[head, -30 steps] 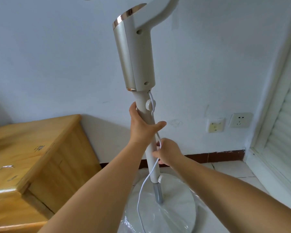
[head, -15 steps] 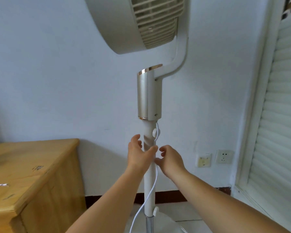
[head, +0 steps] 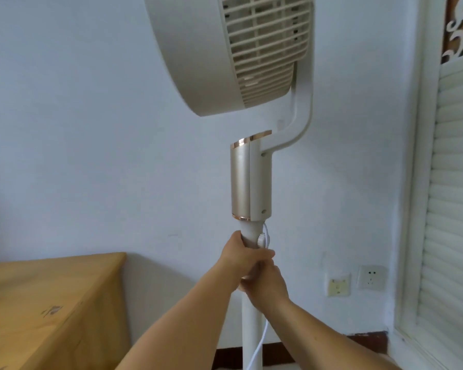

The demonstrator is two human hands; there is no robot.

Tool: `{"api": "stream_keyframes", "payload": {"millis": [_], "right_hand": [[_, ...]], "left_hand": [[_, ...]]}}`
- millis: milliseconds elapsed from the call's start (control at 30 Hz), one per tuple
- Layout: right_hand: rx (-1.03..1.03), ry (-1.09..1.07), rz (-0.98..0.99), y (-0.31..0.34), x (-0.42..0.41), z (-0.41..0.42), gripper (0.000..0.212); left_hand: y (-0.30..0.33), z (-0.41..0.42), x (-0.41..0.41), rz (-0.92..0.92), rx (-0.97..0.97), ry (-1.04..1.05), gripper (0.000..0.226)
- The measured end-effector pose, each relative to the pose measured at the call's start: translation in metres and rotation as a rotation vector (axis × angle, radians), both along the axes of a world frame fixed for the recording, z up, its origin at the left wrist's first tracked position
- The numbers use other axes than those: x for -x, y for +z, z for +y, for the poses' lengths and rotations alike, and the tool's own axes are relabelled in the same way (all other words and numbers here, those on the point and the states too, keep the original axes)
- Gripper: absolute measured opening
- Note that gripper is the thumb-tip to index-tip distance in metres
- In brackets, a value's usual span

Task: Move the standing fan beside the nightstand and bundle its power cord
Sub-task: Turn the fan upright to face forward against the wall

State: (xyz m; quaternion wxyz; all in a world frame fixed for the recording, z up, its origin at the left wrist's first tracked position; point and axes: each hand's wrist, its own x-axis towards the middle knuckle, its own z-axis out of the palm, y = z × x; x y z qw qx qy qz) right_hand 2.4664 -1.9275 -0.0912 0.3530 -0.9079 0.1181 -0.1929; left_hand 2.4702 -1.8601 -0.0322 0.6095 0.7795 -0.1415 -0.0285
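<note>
Against the pale wall (head: pixel 78 129), right of the wooden nightstand (head: pixel 51 297), I see the standing fan (head: pixel 251 180) upright; so placement looks about done, and I judge the cord step is in hand. Shuttered window (head: pixel 455 209) at far right. Fan head cream, slatted grille, curved neck down to a champagne-gold collar with copper trim rings. White pole (head: pixel 251 329) below it, base out of view.

Both hands stacked on the pole just under the collar. Left hand (head: pixel 241 257) on top, fingers curled tight round the pole. Right hand (head: pixel 265 287) directly beneath and touching it, fingers closed at the pole where the cord passes; I can't tell whether they pinch cord, pole or both.

Power cord (head: pixel 257 351) thin, white, slack, comes off a small knob or clip just above the left hand, then hangs past the right wrist and out the bottom edge. Plug not visible. Two wall sockets (head: pixel 372 279) low right, nothing plugged in that I can see.

Next call, my guess: one hand steadies the pole, the other gathers the slack into loops or winds it round the pole. Cord is limp, so it needs tension or the loops slip.
</note>
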Motion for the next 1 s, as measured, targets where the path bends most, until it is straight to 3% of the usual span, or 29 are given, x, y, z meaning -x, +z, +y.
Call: {"api": "stream_keyframes", "payload": {"millis": [167, 300, 733, 900, 1000], "right_hand": [[-0.089, -0.032, 0.060, -0.013, -0.005, -0.004, 0.053], [-0.075, -0.007, 0.049, -0.020, -0.007, -0.010, 0.050], [-0.110, 0.105, -0.018, -0.023, 0.000, -0.009, 0.038], [-0.169, 0.253, 0.045, -0.018, -0.006, 0.003, 0.038], [-0.170, 0.343, 0.059, -0.013, -0.014, 0.015, 0.024]], "left_hand": [[0.000, 0.003, -0.016, 0.057, 0.072, -0.132, 0.053], [-0.005, 0.009, -0.024, 0.027, -0.003, -0.216, 0.055], [-0.013, 0.016, -0.018, -0.113, -0.067, -0.097, 0.047], [-0.015, 0.031, -0.014, -0.150, -0.075, 0.054, 0.044], [-0.015, 0.043, -0.015, -0.164, -0.073, 0.178, 0.040]]}}
